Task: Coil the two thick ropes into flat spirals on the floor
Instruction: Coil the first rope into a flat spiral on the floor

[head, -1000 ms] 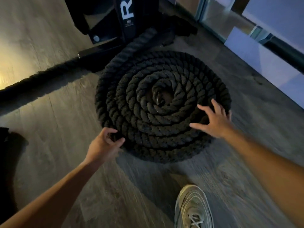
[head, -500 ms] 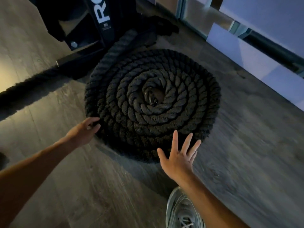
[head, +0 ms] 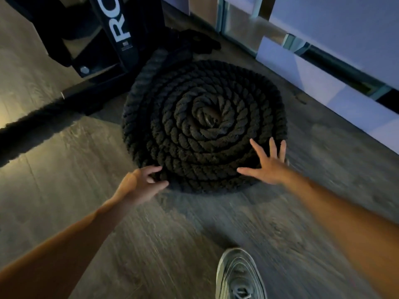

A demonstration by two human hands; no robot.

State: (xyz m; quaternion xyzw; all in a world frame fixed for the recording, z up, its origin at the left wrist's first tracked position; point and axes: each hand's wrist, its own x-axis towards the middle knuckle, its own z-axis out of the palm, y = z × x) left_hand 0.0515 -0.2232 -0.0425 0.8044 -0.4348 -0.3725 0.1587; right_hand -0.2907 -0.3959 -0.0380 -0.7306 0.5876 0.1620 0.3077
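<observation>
A thick black twisted rope (head: 194,134) lies wound into a flat spiral on the wooden floor, its tail running up toward a black rack. A second black rope (head: 30,130) stretches straight along the floor at the left edge. My left hand (head: 140,182) rests at the spiral's near left rim, fingers curled loosely against the outer turn. On the near right rim lies my right hand (head: 267,167), fingers spread flat over the outer turns. Neither hand holds anything.
A black rack base (head: 121,39) with white lettering stands behind the spiral on the left. A pale wall panel and glass (head: 336,67) run along the right. A grey sneaker (head: 239,277) stands on the floor near the bottom edge.
My right hand swung from below the spiral up onto its near right rim. My left hand slid from the left side toward the near rim. The view shifted.
</observation>
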